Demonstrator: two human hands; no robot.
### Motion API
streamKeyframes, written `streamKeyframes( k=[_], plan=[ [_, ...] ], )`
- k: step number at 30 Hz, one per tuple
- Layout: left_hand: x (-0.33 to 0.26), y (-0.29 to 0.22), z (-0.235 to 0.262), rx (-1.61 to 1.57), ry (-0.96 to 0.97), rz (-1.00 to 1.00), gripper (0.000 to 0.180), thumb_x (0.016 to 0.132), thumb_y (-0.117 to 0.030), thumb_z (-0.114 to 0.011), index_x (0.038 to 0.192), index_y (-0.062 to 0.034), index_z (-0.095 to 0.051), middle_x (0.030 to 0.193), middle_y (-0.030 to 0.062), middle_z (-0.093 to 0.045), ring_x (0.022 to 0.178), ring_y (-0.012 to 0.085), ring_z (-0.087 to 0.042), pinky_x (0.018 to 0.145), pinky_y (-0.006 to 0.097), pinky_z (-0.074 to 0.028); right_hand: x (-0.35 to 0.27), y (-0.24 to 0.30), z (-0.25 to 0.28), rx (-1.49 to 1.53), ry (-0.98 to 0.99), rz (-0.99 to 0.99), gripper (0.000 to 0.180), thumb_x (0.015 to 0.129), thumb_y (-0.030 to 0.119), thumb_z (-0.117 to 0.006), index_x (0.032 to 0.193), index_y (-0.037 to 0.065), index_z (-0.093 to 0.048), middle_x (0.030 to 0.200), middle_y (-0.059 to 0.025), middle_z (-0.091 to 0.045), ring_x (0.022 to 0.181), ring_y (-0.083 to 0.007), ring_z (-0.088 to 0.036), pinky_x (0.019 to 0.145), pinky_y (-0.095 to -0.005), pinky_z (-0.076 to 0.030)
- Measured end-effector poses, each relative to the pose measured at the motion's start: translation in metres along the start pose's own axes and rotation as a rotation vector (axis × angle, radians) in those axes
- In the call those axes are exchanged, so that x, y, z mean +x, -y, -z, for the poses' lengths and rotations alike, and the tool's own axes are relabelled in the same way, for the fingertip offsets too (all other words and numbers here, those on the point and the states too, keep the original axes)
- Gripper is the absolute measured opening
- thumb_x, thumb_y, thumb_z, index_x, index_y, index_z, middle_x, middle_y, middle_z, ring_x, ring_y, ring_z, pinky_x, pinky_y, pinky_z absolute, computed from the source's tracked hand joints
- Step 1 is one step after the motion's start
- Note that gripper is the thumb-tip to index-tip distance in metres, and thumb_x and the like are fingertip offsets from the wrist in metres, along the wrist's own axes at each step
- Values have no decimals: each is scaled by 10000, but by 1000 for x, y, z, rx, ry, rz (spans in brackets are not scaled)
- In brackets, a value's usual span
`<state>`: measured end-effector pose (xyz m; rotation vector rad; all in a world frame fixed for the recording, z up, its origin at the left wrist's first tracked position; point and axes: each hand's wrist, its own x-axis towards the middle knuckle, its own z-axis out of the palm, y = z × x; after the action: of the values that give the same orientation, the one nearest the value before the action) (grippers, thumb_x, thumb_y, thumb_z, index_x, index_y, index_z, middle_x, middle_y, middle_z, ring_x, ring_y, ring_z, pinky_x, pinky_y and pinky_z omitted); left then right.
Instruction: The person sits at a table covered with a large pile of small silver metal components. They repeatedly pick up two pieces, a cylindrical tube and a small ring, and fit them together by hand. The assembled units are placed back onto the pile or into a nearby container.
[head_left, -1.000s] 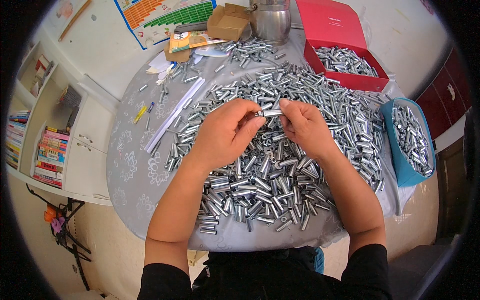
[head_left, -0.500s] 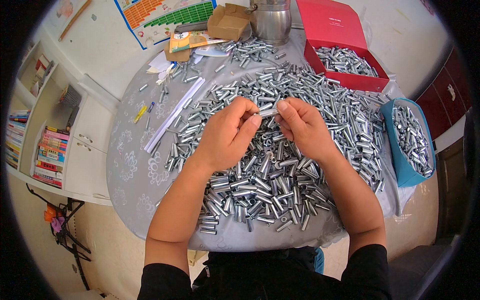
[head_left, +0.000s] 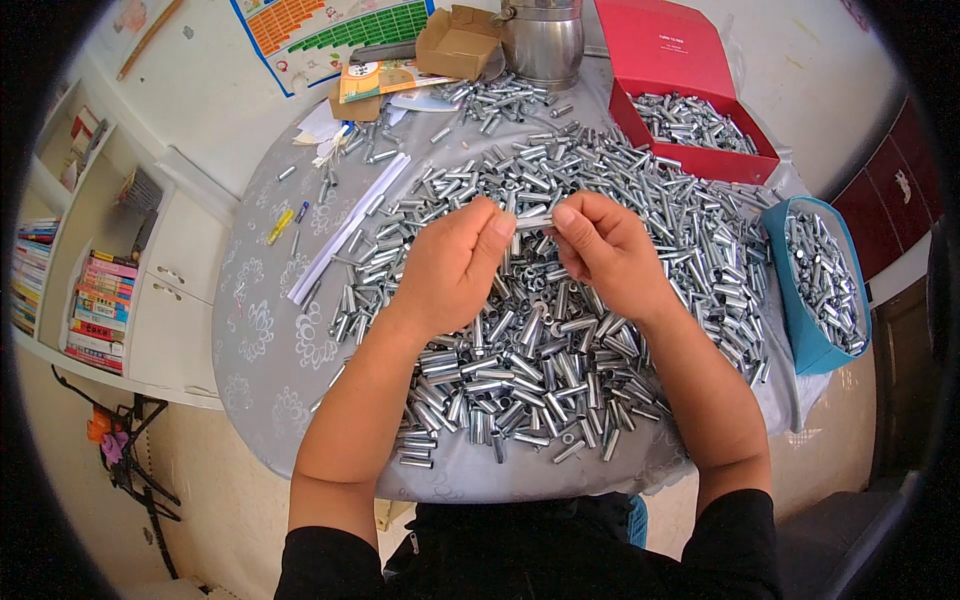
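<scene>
A shiny metal sleeve [head_left: 533, 223] is held nearly level between my two hands, above the middle of the table. My left hand [head_left: 452, 265] pinches its left end between thumb and curled fingers. The other end is in the thumb-and-finger grip of my right hand [head_left: 615, 262]. Whether a bolt sits inside the sleeve is hidden by my fingers. Below and around both hands spreads a wide heap of loose metal sleeves [head_left: 545, 375], with longer, thinner bolt-like pieces [head_left: 690, 225] mixed in toward the right.
At the back right stands an open red box [head_left: 705, 163] of metal parts. A blue bin [head_left: 800, 330], also filled, is at the right edge. A steel pot [head_left: 543, 45], a small cardboard box [head_left: 457, 45], a white strip [head_left: 350, 230] and a yellow marker [head_left: 280, 228] lie farther back and left.
My left thumb and fingers have shifted slightly upward and closed more tightly on the sleeve's left end. The sleeve now lies more level. My right hand has barely moved.
</scene>
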<state>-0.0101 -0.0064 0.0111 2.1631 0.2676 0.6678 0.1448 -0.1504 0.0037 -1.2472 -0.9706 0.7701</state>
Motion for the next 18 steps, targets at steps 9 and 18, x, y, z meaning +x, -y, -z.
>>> streamKeyframes(
  k=[9, 18],
  plan=[
    [1, 6, -2, -90, 6, -7, 289, 1031, -286, -471, 887, -44, -538, 696, -18, -512, 573, 59, -469, 526, 228, -389, 0, 2, -1, 55, -8, 13, 162, 993, 195, -590, 988, 34, -604, 718, 31, -547, 603, -43, -492, 541, -207, -397],
    [2, 7, -1, -126, -3, 48, 301, 1047, -290, -442, 902, -45, -540, 686, -10, -523, 573, 58, -472, 526, 219, -383, 1, -2, 0, 55, 11, 59, 149, 974, 130, -608, 1068, 15, -613, 806, 2, -612, 693, -56, -560, 597, -205, -435]
  ],
)
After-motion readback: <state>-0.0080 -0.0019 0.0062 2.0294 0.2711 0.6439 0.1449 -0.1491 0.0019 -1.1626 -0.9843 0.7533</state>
